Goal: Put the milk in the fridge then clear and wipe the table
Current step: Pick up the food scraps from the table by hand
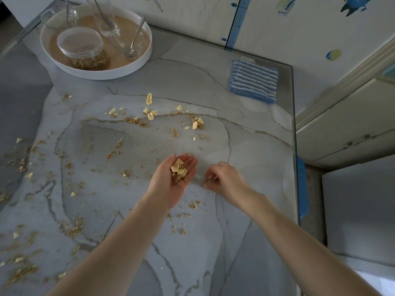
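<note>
Just below centre, left hand: palm up, fingers loosely cupped, carrying a heap of flakes.
Right hand: just right of the left hand, fingers curled down, tips at the table; whether they pinched a crumb could not be told.
Scattered crumbs: across centre and left, mostly above and left of both hands.
Striped cloth: upper right, well apart from the hands.
Tray: upper left, holding a lidded jar and a spoon.

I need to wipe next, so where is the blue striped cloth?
In the head view, the blue striped cloth lies flat near the far right corner of the table, to the right of the white tray.
</note>
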{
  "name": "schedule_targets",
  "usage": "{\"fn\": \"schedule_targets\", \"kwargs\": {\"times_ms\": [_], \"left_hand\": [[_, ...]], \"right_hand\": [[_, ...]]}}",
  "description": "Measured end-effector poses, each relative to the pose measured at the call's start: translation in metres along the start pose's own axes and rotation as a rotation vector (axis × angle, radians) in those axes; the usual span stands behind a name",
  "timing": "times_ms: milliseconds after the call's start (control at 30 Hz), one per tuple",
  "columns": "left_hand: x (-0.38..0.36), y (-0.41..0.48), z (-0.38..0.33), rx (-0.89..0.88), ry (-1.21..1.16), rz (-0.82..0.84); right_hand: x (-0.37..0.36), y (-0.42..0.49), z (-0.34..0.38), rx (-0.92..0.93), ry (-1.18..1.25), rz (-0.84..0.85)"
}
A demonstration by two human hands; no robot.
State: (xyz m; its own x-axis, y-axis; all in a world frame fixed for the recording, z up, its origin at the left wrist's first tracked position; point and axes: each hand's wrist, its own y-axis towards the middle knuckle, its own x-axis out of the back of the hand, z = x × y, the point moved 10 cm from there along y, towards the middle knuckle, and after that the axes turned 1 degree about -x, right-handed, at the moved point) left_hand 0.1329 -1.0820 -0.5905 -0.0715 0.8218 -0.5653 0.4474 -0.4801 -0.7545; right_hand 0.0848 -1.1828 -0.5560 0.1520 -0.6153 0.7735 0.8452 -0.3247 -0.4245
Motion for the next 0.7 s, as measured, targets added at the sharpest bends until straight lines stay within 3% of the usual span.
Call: {"fn": "schedule_targets", "kwargs": {"times_ms": [100,233,367,433,500,567,700], "left_hand": [[0.004,-0.001,-0.002,-0.014,0.009,-0.008],[0.002,-0.001,-0.001,-0.007,-0.025,-0.018],[-0.009,0.002,-0.004,-0.015,-0.064,0.015],[-0.015,0.005,-0.009,-0.014,-0.080,0.023],[-0.018,0.009,-0.014,-0.014,-0.096,0.022],[-0.019,0.012,-0.020,-0.023,-0.096,0.015],[-0.018,0.018,-0.030,-0.048,-0.090,0.007]], "right_hand": [[0.005,0.000,-0.003,-0.007,0.014,-0.052],[0.036,0.000,0.016,0.018,0.307,-0.213],[0.038,0.011,0.051,0.123,0.425,-0.086],[0.053,0.026,0.045,0.111,0.427,-0.169],[0.076,0.045,0.030,0.061,0.392,-0.321],[0.087,0.067,0.021,0.039,0.257,-0.360],[0.058,0.102,0.026,0.104,-0.113,-0.105]]}}
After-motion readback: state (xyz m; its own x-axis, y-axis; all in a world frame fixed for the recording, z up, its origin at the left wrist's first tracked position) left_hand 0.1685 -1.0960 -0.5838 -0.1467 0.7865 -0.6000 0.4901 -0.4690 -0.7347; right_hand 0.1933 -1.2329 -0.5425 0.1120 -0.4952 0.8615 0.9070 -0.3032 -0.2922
